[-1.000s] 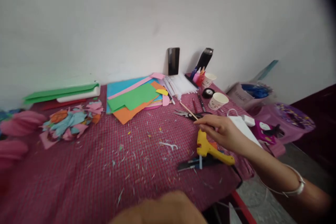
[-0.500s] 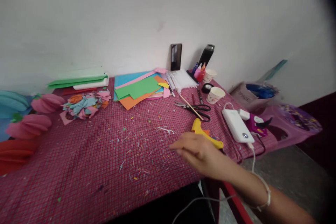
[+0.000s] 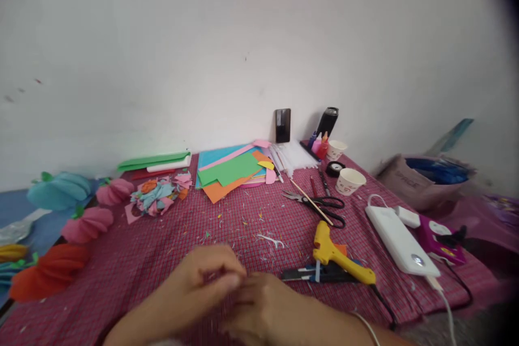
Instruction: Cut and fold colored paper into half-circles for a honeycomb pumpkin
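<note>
Your L hand (image 3: 203, 284) & R hand (image 3: 265, 308) overlap in view over checked tablecloth (image 3: 162, 251), both half-curled; can't tell if either grips anything. Yellow hot-glue gun (image 3: 338, 258) lies to your R, nr scissors (image 3: 303, 199).

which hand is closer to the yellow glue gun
Right. The right hand is to the near left of the yellow glue gun, not touching it; the left hand is farther left, beyond the right hand.
</note>
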`<state>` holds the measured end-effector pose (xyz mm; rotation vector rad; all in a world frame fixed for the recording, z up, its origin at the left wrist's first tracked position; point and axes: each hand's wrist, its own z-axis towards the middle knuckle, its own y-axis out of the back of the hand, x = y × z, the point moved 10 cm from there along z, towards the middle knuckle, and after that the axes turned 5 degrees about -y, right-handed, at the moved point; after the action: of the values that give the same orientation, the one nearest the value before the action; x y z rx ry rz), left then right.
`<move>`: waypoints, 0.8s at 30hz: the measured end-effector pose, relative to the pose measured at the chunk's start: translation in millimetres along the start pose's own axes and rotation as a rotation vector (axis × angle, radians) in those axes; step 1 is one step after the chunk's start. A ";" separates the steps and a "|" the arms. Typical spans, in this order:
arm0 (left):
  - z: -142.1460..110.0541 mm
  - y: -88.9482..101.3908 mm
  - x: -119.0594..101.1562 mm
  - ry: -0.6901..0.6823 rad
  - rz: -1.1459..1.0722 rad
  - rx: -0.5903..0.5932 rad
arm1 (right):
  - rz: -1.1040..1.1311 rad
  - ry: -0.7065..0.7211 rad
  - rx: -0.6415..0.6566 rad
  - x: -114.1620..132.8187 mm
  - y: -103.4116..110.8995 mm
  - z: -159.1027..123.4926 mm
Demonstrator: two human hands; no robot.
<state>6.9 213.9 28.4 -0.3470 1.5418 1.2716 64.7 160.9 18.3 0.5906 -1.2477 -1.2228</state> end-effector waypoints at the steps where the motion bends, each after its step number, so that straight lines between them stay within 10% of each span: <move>1: 15.3 20.1 14.3 -0.004 0.173 -0.072 | -0.004 0.005 -0.001 -3.8 -5.2 2.0; 7: 96.1 98.2 115.0 0.092 0.766 -0.184 | 0.046 0.092 0.002 -23.3 -53.8 3.1; 13: 149.3 116.6 180.1 0.201 0.792 -0.146 | 0.135 0.101 0.055 -39.9 -102.3 -7.6; 24: 167.2 159.8 175.9 0.136 0.700 -0.361 | 0.226 0.005 0.057 -50.2 -83.5 -8.1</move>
<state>-95.1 482.9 -12.7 -0.1148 1.6041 2.1224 48.9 178.7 -76.6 0.4793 -1.3105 -0.9990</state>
